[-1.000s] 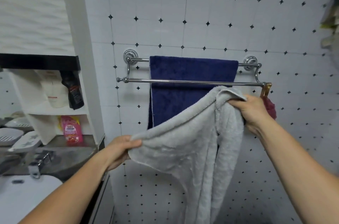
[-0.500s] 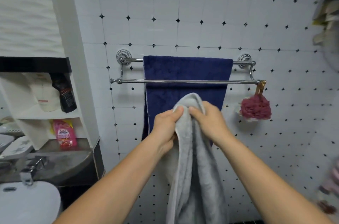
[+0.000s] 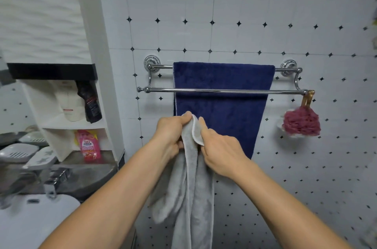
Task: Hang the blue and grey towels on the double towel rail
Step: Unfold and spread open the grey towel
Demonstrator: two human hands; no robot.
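Note:
A chrome double towel rail [image 3: 220,91] is fixed to the tiled wall. The blue towel [image 3: 222,106] hangs over its back bar, behind the bare front bar. Below the front bar I hold the grey towel [image 3: 189,187], folded lengthwise and hanging straight down. My left hand [image 3: 171,134] grips its top edge from the left. My right hand [image 3: 220,153] pinches the same top edge from the right, the two hands close together. The towel's lower end runs out of the frame.
A dark red bath sponge [image 3: 301,123] hangs from a hook at the rail's right end. To the left stands a white shelf [image 3: 73,123] with bottles and a pink pouch [image 3: 88,144]. A washbasin [image 3: 34,222] with a tap sits at lower left.
My hands came together from a wide spread, folding the grey towel into a narrow hanging strip. They now sit slightly left of where they met, with a white-edged corner showing.

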